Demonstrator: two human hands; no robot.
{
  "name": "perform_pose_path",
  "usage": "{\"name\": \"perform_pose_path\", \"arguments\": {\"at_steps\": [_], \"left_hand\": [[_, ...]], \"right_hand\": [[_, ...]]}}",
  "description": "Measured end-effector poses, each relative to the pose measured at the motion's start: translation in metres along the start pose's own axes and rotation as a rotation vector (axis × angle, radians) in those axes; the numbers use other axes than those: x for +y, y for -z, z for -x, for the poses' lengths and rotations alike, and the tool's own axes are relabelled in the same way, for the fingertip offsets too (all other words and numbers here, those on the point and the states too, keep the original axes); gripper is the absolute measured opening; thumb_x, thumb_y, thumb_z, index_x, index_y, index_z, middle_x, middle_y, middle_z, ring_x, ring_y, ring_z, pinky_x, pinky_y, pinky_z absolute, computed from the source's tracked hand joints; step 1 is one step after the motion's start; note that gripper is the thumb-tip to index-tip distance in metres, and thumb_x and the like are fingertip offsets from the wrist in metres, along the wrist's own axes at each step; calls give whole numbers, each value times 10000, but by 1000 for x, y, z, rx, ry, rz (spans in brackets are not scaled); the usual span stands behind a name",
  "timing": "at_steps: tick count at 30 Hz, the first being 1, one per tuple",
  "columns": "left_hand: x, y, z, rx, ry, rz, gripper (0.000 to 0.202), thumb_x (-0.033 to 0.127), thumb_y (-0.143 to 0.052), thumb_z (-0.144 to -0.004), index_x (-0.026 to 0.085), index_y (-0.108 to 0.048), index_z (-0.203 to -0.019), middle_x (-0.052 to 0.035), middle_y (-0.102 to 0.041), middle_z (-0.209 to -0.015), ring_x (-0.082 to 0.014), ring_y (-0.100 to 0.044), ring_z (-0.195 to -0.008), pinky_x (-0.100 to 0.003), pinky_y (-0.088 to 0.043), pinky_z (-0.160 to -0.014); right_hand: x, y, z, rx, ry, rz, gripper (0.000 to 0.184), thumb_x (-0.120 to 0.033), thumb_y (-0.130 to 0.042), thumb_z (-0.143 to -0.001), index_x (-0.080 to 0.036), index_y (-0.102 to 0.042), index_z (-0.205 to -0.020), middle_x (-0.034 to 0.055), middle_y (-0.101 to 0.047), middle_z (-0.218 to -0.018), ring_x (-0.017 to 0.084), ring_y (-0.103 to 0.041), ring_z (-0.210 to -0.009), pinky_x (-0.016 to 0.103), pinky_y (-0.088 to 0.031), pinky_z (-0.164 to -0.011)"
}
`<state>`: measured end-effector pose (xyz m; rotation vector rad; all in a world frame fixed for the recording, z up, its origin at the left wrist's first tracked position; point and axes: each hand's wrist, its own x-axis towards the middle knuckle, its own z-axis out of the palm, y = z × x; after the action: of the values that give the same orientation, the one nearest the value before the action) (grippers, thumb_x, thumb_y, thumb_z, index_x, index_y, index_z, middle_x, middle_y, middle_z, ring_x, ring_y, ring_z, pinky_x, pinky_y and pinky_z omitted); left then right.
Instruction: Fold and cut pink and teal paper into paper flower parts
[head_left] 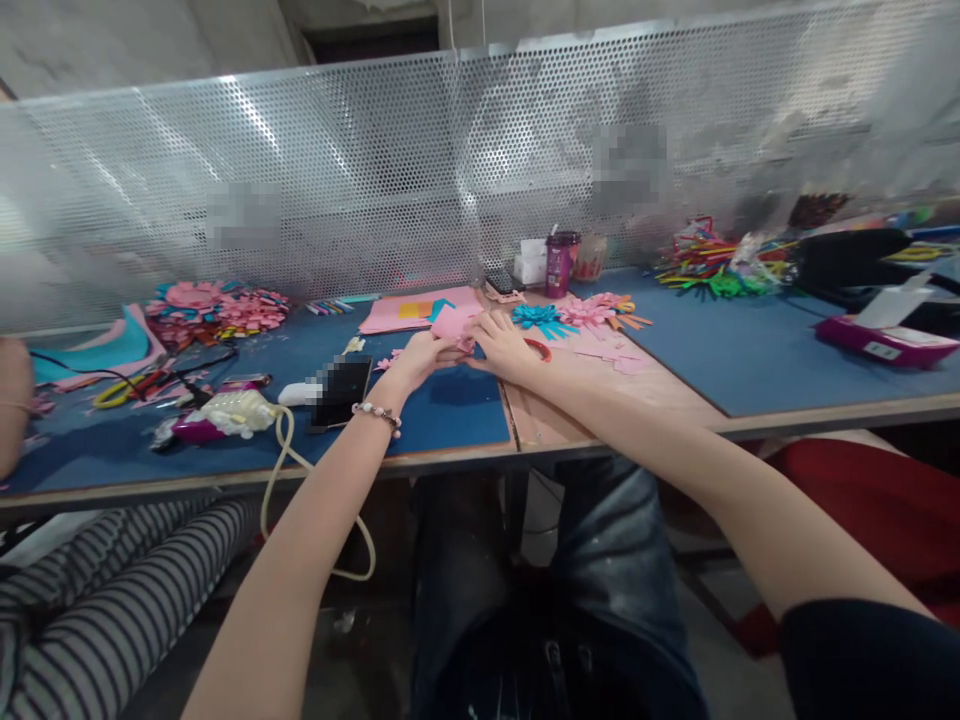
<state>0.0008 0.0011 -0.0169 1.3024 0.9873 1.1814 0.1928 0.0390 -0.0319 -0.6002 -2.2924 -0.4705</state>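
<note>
Both of my hands meet over the blue table mat, holding a small piece of pink paper (452, 322) between them. My left hand (420, 358) has its fingers closed on the paper from the left, and a beaded bracelet circles that wrist. My right hand (496, 343) grips the same paper from the right, its fingers bent over the edge. Beside my right hand, red-orange scissor handles (538, 350) show partly from behind it. Behind the paper lie stacked pink sheets (382, 315) with orange and blue pieces on top.
Blue (536, 318) and pink paper flowers (589, 312) lie right of my hands, with a purple cup (559, 268) behind. A black phone (345, 390) and a corded purple-and-white device (225, 415) are at left. A perforated metal screen (405, 170) closes the back. Another person sits at left.
</note>
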Motion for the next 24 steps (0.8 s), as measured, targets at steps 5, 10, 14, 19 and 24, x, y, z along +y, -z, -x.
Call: {"name": "perform_pose_path", "arguments": {"at_steps": [5,10,14,19,24], "left_hand": [[1,-2,2,-47,24,-18,351,198,-766,-728,114,-697,-1062,-153,-756,-977,-248,-744,-839,-390,-594,-808],[3,-7,5,-78,37,-7,318,212,-752,-745,123,-696,-1045,-156,-745,-1037,-243,-737,-886,-370,-595,-803],[4,-10,5,-110,11,7,310,202,-725,-759,117,-701,-1056,-161,-736,-1079,-249,-733,-916,-375,-589,-830],[3,-9,2,-115,-17,11,217,207,-667,-793,82,-720,-962,-185,-738,-1047,-276,-733,-935,-405,-582,-850],[2,-7,1,-151,-32,-39,292,355,-665,-850,91,-741,-948,-190,-746,-1020,-293,-723,-981,-405,-576,-876]], "right_hand": [[6,0,2,3,65,-18,196,-325,-605,-917,-149,-634,-1000,152,-600,-1080,306,-464,-1061,462,-389,-929],[9,0,3,115,59,-248,203,-302,-527,-977,-181,-656,-877,102,-623,-976,243,-501,-983,411,-410,-917],[6,-3,3,183,-72,-389,191,-305,-608,-931,-181,-666,-797,106,-601,-1088,247,-509,-1100,437,-389,-1003],[4,-6,0,218,-274,-599,229,-369,-632,-900,-165,-670,-803,119,-592,-1171,230,-555,-1125,378,-453,-950],[2,3,-1,132,-416,-771,276,-429,-630,-876,-157,-676,-856,51,-680,-874,171,-607,-810,299,-479,-761]]}}
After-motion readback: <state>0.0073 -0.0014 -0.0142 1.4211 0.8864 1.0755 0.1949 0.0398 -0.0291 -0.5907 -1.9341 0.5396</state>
